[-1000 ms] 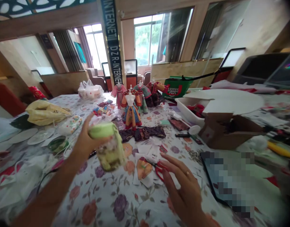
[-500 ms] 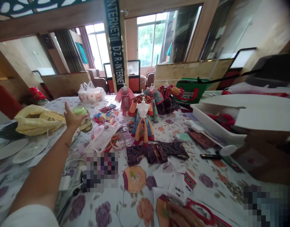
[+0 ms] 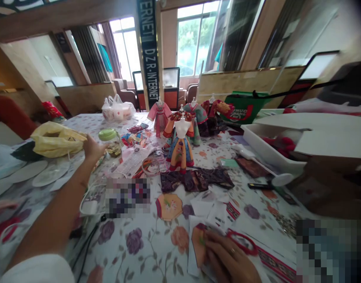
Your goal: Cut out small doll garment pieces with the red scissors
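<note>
Under the right hand lies orange fabric (jar by left hand).

On the surface, a miniature dress on a stand sits mid-table, with a fabric garment just before it. The left hand is just beside a jar, a plastic bag lying left of them. The right hand lies on a paper pattern, scissors just beyond, a tray farther right
</note>
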A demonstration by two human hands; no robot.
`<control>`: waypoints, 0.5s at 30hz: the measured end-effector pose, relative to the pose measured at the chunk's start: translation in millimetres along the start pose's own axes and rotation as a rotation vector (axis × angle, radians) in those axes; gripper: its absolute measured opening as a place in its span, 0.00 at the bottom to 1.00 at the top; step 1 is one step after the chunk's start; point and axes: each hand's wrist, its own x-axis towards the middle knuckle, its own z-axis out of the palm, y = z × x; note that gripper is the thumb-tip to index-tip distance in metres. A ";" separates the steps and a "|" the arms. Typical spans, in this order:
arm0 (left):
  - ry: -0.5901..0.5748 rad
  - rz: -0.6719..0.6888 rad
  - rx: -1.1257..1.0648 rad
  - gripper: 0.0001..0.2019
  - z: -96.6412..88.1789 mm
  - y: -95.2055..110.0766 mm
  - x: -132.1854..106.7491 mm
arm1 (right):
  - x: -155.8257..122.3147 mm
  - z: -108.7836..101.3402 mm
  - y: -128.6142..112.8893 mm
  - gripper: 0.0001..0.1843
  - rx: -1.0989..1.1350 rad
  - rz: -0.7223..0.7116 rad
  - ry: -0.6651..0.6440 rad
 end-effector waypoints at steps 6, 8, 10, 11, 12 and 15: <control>-0.468 0.611 0.017 0.13 -19.0 18.5 -73.5 | -0.7 -2.9 -17.8 0.10 0.056 0.124 -0.042; -0.561 0.735 0.033 0.14 -8.1 29.0 -96.0 | -1.0 -3.8 -20.9 0.10 0.071 0.146 -0.020; -0.596 0.798 0.050 0.11 4.1 39.1 -113.5 | -2.5 -5.2 -23.5 0.10 0.075 0.156 0.001; -0.596 0.814 0.052 0.08 9.3 43.5 -120.2 | -3.5 -6.3 -25.0 0.10 0.074 0.162 0.003; -0.585 0.819 0.049 0.06 13.4 47.0 -125.8 | -4.2 -7.7 -26.8 0.10 0.074 0.166 0.008; -0.480 0.778 -0.016 0.07 18.6 52.0 -137.8 | -0.6 -12.2 -34.7 0.11 0.084 0.167 0.027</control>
